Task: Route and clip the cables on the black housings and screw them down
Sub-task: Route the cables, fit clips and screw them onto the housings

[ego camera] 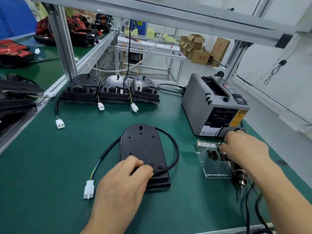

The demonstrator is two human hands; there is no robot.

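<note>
1. Housings of the same black kind stand in a back row [114, 92] of three at the far edge, each trailing a lead with a white plug.
2. A grey tape dispenser [212, 105] sits to the right, just beyond the right hand.
3. A clear plastic bag [214, 168] lies flat in front of the dispenser with a small heap of black screws [211, 153] on it.
4. An electric screwdriver [238, 176] lies beside the bag, partly under the right forearm, with its cord running toward the near edge.
5. The green tabletop [50, 166] carries all of this. An aluminium frame [62, 43] rises at its far left corner and crosses overhead.
6. A neighbouring bench on the left holds red and black parts [15, 49]. Cardboard boxes [197, 46] are stacked against the far wall.
7. The black housing [142, 149] lies flat in the middle of the tabletop, rounded end away from the person.
8. Its cable [175, 149] loops out round the right side and behind the rounded end, then runs down the left side to a white connector [89, 190] on the mat.
9. The left hand [123, 183] rests on the near end of the housing, its fingers curled and pinching the cable against the housing there.
10. The right hand [244, 149] reaches over the bag with bent fingers at the screws. It is blurred, so I cannot tell whether it has hold of one.
</note>
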